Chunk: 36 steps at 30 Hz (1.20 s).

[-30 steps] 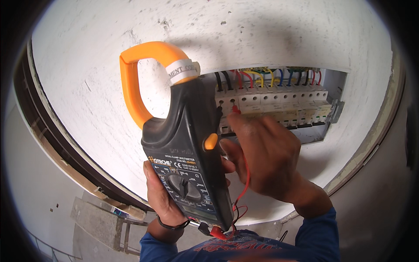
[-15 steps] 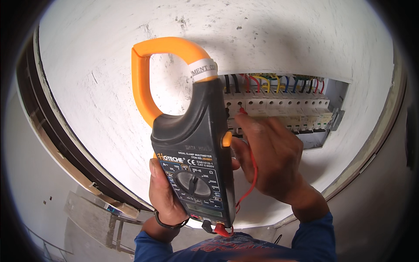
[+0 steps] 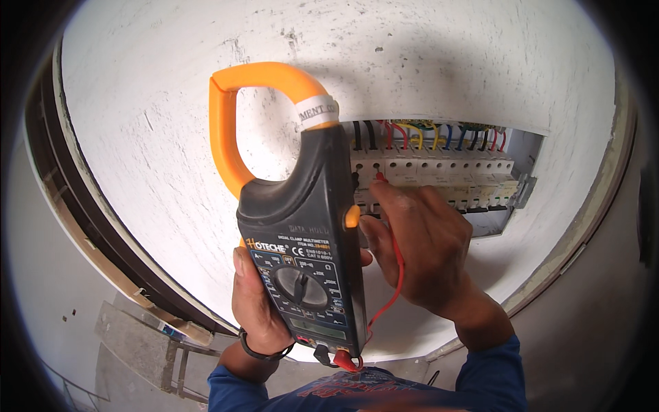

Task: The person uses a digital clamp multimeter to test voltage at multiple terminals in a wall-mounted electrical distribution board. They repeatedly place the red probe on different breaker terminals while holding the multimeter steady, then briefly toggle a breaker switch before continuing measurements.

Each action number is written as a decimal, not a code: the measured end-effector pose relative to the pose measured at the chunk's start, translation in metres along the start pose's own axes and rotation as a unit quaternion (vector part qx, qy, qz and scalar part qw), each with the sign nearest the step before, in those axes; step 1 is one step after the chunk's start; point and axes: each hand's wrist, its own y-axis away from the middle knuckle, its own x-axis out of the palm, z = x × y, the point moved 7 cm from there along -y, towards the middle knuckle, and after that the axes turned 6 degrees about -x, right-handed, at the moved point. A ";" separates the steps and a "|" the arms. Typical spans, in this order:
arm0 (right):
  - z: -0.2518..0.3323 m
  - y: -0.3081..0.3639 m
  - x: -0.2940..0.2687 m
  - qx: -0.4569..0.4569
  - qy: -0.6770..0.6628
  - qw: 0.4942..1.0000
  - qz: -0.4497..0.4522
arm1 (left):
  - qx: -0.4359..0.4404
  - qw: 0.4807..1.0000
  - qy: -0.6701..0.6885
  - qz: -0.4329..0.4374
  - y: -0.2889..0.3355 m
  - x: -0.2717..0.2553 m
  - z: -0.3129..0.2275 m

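My left hand (image 3: 255, 302) is closed round the lower body of a black clamp meter (image 3: 302, 213) with an orange jaw, held upright in front of the wall. In my right hand (image 3: 425, 254) a red test probe (image 3: 380, 177) is pinched, its tip at a screw hole on the second visible breaker from the left. A black probe (image 3: 355, 180) shows in part beside the meter's edge; what holds it is hidden. Red and black plugs (image 3: 345, 360) sit in the meter's bottom end, and a red lead (image 3: 392, 299) runs up to my right hand.
A recessed breaker panel (image 3: 528, 165) in the white wall holds a row of breakers (image 3: 467, 165) with black, red, yellow and blue wires (image 3: 436, 134) entering from above. At lower left stands a worn bench (image 3: 134, 343). A dark curved frame edge (image 3: 51, 144) borders the left side.
The meter and my hands shift very slightly left in the picture. The red probe stays at the same breaker, and both grips look unchanged.
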 end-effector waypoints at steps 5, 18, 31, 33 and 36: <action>0.000 0.001 -0.001 -0.003 0.000 1.000 -0.008 | 0.009 1.000 -0.027 0.000 0.000 0.003 -0.002; 0.001 -0.001 0.000 0.006 0.000 1.000 0.009 | 0.040 0.991 -0.125 0.010 0.000 -0.004 -0.001; -0.001 0.002 -0.001 -0.012 -0.012 1.000 -0.018 | 0.050 0.990 -0.129 0.001 -0.001 -0.004 -0.003; -0.003 0.005 -0.001 -0.006 -0.013 1.000 -0.008 | 0.052 0.990 -0.125 0.035 -0.001 -0.002 -0.003; -0.012 0.011 -0.005 0.011 -0.063 0.998 -0.029 | 0.054 0.983 -0.128 0.122 -0.004 0.000 -0.008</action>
